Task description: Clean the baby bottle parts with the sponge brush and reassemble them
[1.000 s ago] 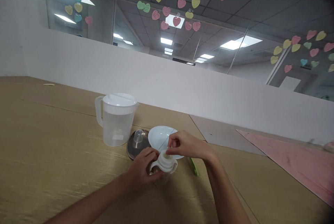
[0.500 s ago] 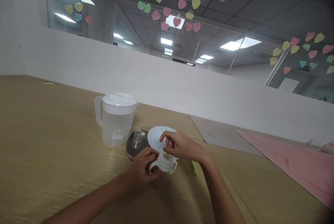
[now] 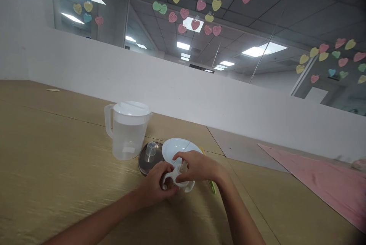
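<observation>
A baby bottle (image 3: 188,187) with a white two-handled collar stands in front of me, its clear body mostly hidden by my fingers. My left hand (image 3: 154,186) is closed around its left side, by one handle. From the right, my right hand (image 3: 201,165) curves over the top, with thumb and fingers around the collar below the teat (image 3: 183,167). Just behind the bottle is a white bowl (image 3: 174,146), partly covered by my right hand. A clear bottle cap (image 3: 151,149) rests on a dark round metal plate (image 3: 144,167) beyond my left hand.
A lidded translucent pitcher (image 3: 128,134) holding liquid stands at the back left. Right of the bottle lies a thin green item (image 3: 212,187), partly hidden by my wrist. A pink cloth (image 3: 320,180) covers the table's right side. A white wall (image 3: 183,92) borders the back.
My right hand has lowered from the teat tip to the collar, its thumb now across the front and its fingers spread wider. My left hand stays on the bottle.
</observation>
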Motion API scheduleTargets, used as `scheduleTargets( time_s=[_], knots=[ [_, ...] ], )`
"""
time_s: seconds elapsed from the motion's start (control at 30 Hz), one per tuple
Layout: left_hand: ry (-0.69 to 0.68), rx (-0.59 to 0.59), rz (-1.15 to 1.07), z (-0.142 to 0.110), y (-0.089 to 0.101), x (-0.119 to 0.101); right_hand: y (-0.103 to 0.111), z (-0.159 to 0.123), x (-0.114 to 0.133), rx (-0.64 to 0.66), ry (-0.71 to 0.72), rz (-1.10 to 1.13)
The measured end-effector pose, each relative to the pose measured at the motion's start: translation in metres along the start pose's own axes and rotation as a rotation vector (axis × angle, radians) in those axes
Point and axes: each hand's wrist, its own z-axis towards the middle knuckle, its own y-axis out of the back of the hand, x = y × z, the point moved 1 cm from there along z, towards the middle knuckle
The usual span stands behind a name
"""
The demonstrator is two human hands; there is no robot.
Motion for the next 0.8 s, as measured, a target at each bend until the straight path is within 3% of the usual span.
scheduleTargets(
  time_s=[0.17, 0.37, 0.6, 0.8],
  knots=[
    [0.067, 0.023, -0.119, -0.002, -0.003, 0.005, -0.004, 0.003, 0.009, -0.068, -0.092, -0.054],
    [-0.063, 0.041, 0.004, 0.001, 0.002, -0.005, -0.007, 0.004, 0.010, -0.096, -0.107, -0.099],
    [0.014, 0.059, 0.009, 0.000, 0.002, -0.010, -0.007, 0.007, 0.010, -0.047, -0.101, -0.179],
    [0.003, -0.006, 0.130, 0.001, -0.001, -0.015, -0.009, 0.010, 0.012, -0.091, -0.182, -0.229]
  ],
)
